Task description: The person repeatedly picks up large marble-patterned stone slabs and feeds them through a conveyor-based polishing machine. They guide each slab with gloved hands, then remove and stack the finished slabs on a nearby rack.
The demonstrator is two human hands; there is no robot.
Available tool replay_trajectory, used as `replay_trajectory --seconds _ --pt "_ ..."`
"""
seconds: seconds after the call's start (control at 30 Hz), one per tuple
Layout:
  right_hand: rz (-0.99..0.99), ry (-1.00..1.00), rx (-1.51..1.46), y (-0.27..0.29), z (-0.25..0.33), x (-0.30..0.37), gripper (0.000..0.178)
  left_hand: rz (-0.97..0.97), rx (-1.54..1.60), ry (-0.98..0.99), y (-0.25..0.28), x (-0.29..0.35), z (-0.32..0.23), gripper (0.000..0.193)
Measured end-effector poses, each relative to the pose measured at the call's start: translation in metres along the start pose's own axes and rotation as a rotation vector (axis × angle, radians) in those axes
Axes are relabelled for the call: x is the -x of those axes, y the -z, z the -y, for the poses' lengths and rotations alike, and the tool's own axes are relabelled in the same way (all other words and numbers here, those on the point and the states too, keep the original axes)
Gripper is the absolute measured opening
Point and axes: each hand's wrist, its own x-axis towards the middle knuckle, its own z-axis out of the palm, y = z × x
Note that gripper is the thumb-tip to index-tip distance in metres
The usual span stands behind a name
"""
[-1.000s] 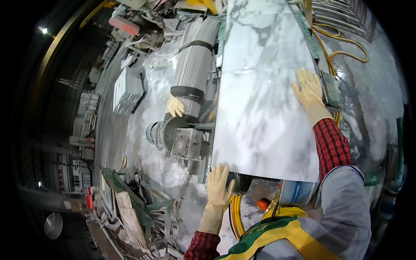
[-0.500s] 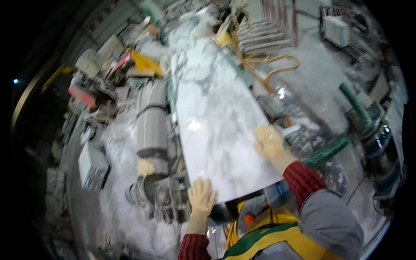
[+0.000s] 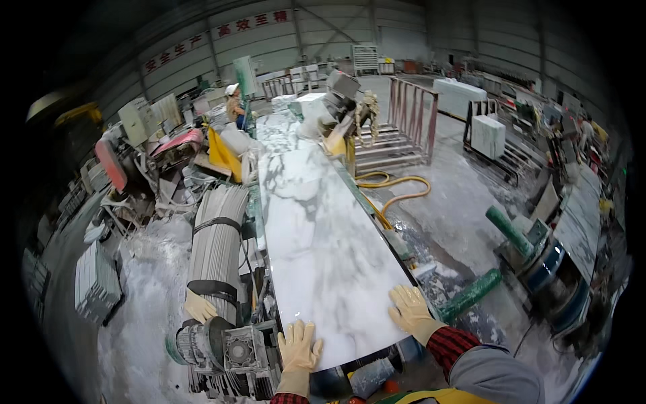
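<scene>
A long white marble slab (image 3: 330, 249) with grey veins lies flat on a belt conveyor and stretches away from me. My left hand (image 3: 298, 347), in a pale cream rubber glove, is open at the slab's near left corner, fingers pointing forward. At the near right edge, my right hand (image 3: 409, 310) wears a matching glove and is open too, fingers spread over the slab's border. Neither hand grasps anything. Below the slab's near end, a blue roller (image 3: 373, 377) partly shows.
Left of the conveyor stand a motor (image 3: 195, 343), a strapped bundle of grey strips (image 3: 215, 249) and a loose glove (image 3: 200, 307). Green rollers (image 3: 471, 295) jut out on the right. A yellow hose (image 3: 404, 188) curls on the floor. Far off, a person in a white helmet (image 3: 233, 108) stands beside the line.
My view has tilted up, so the slab and both hands appear lower and more of the hall shows. Both hands stay open at the slab's near end.
</scene>
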Motion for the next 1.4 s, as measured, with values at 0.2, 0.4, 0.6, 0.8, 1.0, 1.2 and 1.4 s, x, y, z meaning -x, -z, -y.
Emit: replay_trajectory --seconds 0.2,0.4,0.6,0.8,1.0,1.2,1.4 --pt "0.012 0.237 0.004 0.004 -0.019 -0.028 0.063 0.006 0.015 0.053 0.004 0.003 0.0 0.065" --pt "0.091 0.262 -0.043 -0.005 -0.035 -0.044 0.066 -0.051 -0.04 0.022 -0.002 0.005 -0.001 0.062" --pt "0.076 0.249 -0.071 -0.003 -0.034 -0.041 0.062 -0.096 -0.048 -0.057 0.007 0.006 -0.004 0.059" --pt "0.09 0.219 -0.081 -0.002 -0.037 -0.035 0.061 -0.077 -0.011 -0.117 0.002 0.003 -0.004 0.059" --pt "0.012 0.227 -0.093 -0.009 -0.039 -0.031 0.06 -0.029 -0.048 -0.139 0.003 0.006 -0.004 0.059" --pt "-0.05 0.239 -0.132 -0.003 -0.032 -0.031 0.055 0.056 0.009 -0.093 0.007 0.009 -0.005 0.061" --pt "-0.054 0.22 -0.143 0.0 -0.032 -0.028 0.054 0.027 0.002 -0.096 0.001 0.015 -0.005 0.06"
